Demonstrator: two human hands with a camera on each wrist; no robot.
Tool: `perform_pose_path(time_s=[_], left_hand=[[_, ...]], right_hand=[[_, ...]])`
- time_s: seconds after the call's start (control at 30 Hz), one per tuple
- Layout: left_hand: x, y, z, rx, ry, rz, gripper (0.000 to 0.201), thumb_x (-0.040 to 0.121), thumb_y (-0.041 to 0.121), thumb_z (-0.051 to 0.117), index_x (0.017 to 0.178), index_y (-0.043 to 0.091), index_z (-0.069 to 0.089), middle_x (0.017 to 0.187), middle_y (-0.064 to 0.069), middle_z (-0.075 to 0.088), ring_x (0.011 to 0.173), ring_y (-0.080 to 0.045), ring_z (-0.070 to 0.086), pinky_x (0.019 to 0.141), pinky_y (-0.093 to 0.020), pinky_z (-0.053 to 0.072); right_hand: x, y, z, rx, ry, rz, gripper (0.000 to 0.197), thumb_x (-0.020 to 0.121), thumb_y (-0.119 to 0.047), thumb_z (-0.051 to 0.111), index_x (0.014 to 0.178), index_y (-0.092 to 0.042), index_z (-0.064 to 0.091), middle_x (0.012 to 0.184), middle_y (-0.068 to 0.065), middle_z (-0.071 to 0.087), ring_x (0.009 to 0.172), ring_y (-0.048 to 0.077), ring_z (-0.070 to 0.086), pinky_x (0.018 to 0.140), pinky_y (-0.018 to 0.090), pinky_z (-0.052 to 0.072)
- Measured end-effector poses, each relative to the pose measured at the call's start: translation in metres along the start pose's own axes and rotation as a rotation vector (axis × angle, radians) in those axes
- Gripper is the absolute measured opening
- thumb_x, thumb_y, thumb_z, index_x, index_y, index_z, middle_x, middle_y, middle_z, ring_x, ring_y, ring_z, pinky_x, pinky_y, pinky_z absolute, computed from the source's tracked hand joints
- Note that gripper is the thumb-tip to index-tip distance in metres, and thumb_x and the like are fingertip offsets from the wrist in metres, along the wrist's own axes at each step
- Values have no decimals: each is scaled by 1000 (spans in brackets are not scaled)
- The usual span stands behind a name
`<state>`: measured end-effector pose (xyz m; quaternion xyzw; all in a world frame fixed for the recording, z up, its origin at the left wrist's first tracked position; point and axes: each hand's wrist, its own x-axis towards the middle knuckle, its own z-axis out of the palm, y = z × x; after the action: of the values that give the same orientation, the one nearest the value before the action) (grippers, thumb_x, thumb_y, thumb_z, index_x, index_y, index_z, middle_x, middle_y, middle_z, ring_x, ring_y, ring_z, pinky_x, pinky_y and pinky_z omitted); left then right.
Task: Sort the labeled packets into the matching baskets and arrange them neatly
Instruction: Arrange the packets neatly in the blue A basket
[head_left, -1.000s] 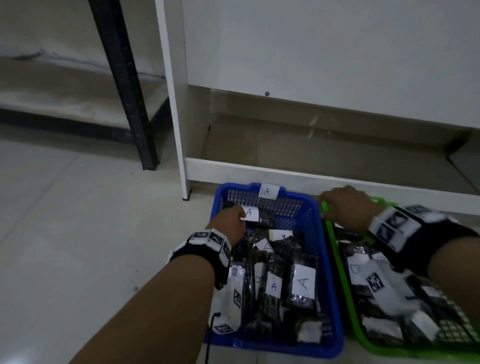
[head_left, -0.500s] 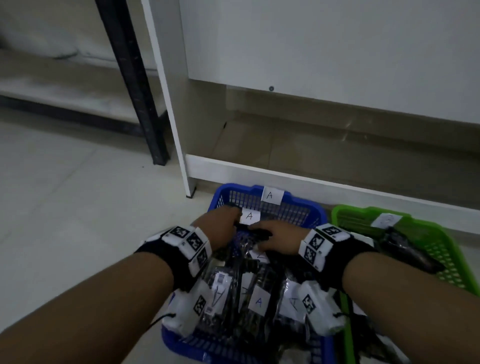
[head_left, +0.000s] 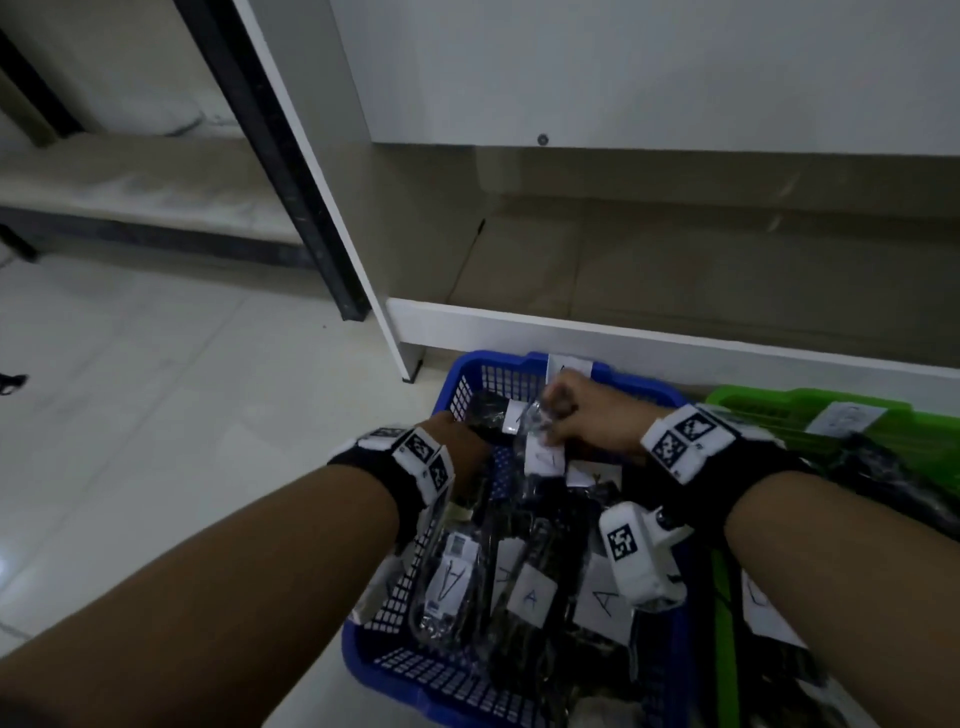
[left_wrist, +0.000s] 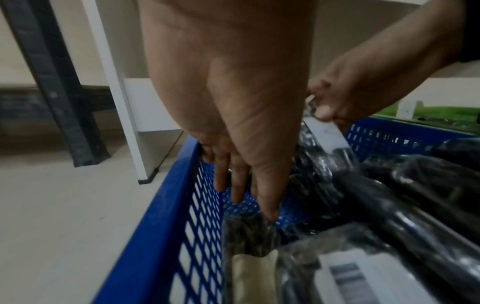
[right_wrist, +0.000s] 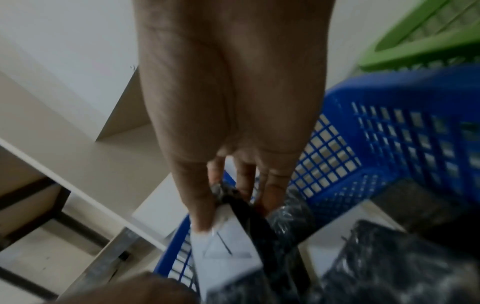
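Observation:
The blue basket (head_left: 431, 675) holds several dark plastic packets with white "A" labels, and an "A" tag sits on its far rim. My right hand (head_left: 556, 415) pinches the top end of one A-labelled packet (head_left: 543, 457) between thumb and fingers and holds it raised at the far end; the right wrist view shows that pinch (right_wrist: 228, 197) above the packet's label (right_wrist: 226, 246). My left hand (left_wrist: 246, 201) reaches down along the basket's left wall (left_wrist: 161, 226), fingers straight, with the fingertips on the top of an upright packet (left_wrist: 249, 232).
A green basket (head_left: 769, 402) with its own white tag (head_left: 847, 415) and dark packets stands right of the blue one. Just behind both runs the white shelf unit's bottom board (head_left: 623, 338). A black post (head_left: 291, 197) stands at the far left on pale floor tiles.
My right hand left the green basket's rim, came into the blue basket and took hold of an A packet's end. The left hand slid down along the left wall.

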<state>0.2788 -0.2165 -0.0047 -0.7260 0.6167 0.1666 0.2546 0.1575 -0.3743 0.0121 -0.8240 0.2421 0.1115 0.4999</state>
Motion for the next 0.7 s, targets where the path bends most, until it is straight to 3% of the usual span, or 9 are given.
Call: perform_pose_path(time_s=[0.07,0.13,0.17,0.23,0.3,0.4,0.5,0.57,0.7], left_hand=[[4,-1,2,-1,-53,8,32,86,41,59,113,23,59,115,0,62,110,-26,55,97,-36,32],[10,0,-1,-17,-144,18,34,86,38,60,117,23,59,122,0,59,115,-25,51,102,-40,28],[12,0,-2,-15,-172,37,34,87,37,60,118,23,59,123,-1,59,115,-26,52,103,-41,30],[13,-1,-3,26,-174,93,30,87,35,58,114,22,63,117,-2,63,108,-26,58,99,-40,40],[13,-6,-9,112,-95,102,26,93,29,51,110,16,66,112,-4,65,102,-25,61,98,-37,42],[6,-18,-25,219,116,16,25,94,19,47,110,12,65,112,-5,66,104,-25,60,96,-36,37],[1,-27,-32,168,313,27,37,91,34,51,124,16,51,121,-6,59,112,-26,54,95,-37,38],[-2,-29,-24,73,312,67,53,90,42,52,136,19,38,133,-6,50,123,-26,46,102,-39,34],[-2,-20,3,168,207,152,69,92,41,50,150,27,15,154,0,26,140,-23,23,112,-40,19]], right_hand=[[-6,1,-12,142,159,41,39,82,-14,67,115,-19,47,108,10,56,94,27,58,73,39,53],[-13,7,-20,218,242,103,37,84,-17,66,116,-19,49,105,9,56,90,27,60,69,38,56],[-14,10,-22,201,254,134,31,84,-20,67,110,-17,51,100,8,57,87,26,61,67,37,56],[-17,16,-20,84,214,170,16,85,-27,66,82,-16,54,75,4,53,71,23,58,59,33,53],[-16,16,-13,-18,175,184,40,84,-32,67,58,-16,42,54,2,37,50,18,43,54,30,43],[-14,7,5,-69,222,185,39,80,-35,72,66,-10,44,61,5,39,57,18,40,63,30,32],[-4,5,29,-80,170,193,42,76,-37,75,65,-14,42,61,1,40,54,14,38,58,31,27],[3,2,43,-83,154,165,41,79,-32,74,61,-15,41,58,0,41,52,11,39,54,29,26],[7,-5,48,-260,139,117,36,85,-34,66,59,-21,44,58,-5,47,56,9,47,50,22,30]])
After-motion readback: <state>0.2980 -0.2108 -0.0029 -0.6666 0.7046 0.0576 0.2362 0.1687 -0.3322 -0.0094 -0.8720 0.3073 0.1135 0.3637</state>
